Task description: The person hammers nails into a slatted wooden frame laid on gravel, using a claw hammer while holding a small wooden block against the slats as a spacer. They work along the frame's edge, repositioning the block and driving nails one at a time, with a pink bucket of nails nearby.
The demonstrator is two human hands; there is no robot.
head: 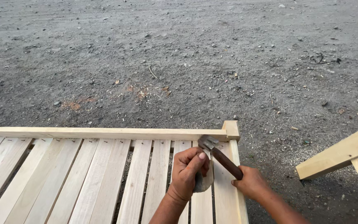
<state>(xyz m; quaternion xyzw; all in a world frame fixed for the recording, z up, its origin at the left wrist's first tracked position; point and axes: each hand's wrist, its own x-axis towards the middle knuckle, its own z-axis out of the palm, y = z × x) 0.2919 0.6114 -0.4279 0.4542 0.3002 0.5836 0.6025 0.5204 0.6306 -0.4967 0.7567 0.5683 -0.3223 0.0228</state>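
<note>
I kept my left hand [188, 171] clamped on a grey stone [204, 182] beside the corner post [231, 129]; right hand [251, 182] gripped the hammer [220, 155], head low over the slat [201, 199] for short, controlled taps.

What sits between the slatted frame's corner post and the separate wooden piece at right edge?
Head view: only bare gravel ground lies between the corner post and the separate wooden piece; small stones, nothing else.
</note>
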